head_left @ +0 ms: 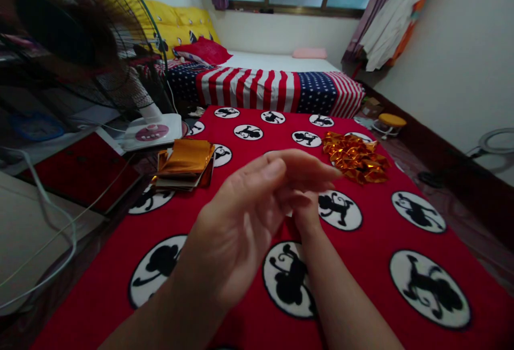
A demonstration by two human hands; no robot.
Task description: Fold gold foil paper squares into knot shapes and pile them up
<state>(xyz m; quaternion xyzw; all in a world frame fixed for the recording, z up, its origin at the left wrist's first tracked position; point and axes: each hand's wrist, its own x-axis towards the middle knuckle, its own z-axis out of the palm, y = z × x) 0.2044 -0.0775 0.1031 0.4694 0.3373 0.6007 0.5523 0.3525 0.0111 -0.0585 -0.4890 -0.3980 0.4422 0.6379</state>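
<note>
My left hand (244,221) is raised over the red cloth (361,286), palm turned to the right, fingers stretched out and slightly curved. I see nothing held in it. Behind its fingers is my right hand (305,212), whose own fingers are mostly hidden. A small pale patch shows between the two hands, too little of it to name. To the left lies a stack of gold foil paper sheets (188,156) with some white edges. On the far right of the cloth sits a heap of folded, shiny gold foil pieces (355,160).
An electric fan (152,128) stands at the left beside a red box-like panel (80,170), with a white cable (66,216) hanging nearby. Beyond the cloth is a bed (277,61) with a flag-patterned cover. A yellow-topped stool (391,120) is by the right wall.
</note>
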